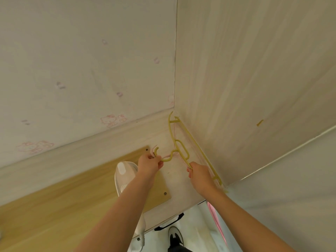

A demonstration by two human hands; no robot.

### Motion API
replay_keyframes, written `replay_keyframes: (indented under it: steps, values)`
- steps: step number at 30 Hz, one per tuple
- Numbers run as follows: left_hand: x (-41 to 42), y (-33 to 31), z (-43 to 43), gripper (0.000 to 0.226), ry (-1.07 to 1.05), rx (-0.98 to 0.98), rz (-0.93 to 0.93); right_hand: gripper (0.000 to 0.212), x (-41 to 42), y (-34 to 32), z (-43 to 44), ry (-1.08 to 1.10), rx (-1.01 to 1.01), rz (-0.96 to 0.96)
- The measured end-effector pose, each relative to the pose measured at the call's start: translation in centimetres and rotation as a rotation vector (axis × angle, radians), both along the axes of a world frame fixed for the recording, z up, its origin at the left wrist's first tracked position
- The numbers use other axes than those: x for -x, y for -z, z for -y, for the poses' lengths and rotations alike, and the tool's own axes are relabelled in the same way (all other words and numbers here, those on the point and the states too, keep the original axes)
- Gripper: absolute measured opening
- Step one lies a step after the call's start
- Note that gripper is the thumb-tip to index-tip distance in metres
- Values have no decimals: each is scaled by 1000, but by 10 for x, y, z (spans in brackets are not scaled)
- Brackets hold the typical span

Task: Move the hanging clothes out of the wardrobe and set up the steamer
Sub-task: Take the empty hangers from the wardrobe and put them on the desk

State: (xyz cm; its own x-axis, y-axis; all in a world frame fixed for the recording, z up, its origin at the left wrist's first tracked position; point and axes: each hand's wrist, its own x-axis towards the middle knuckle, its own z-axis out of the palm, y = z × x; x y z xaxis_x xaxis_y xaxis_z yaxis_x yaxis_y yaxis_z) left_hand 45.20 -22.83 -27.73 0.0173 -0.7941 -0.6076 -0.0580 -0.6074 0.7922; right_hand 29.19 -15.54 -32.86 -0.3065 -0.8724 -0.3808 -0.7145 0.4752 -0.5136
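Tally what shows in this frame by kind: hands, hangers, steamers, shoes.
Hands: 2, left hand and right hand
Yellow hanger: 1, held by both hands
White steamer: 1
Shoe: 1
Thin pink hangers: bunched together, number cannot be told
Total counted: 5

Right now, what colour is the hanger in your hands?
Pale yellow-green; the hanger shows best in the head view.
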Motion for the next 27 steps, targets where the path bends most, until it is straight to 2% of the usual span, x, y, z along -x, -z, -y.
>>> replay_keyframes:
  steps: [5, 9, 15, 19, 23, 27]
  values:
    - [7, 12, -5, 36, -36, 49, 165, 23, 1, 13, 0, -1, -24, -6]
    - [6, 25, -9, 34, 64, 74, 388, 18, 3, 22, -4, -20, 18, -38]
    - [8, 41, -15, 18, 106, 35, 505, 15, 4, 30, -5, -118, -11, -173]
    - [11, 52, -9, 20, 165, 27, 576, 22, 1, 31, -2, -182, -2, -282]
    - [11, 59, -10, 27, 307, 57, 697, 27, 0, 38, -2, -236, 11, -325]
    - [16, 65, -24, 50, 547, 181, 909, 25, 1, 44, -7, -263, 31, -317]
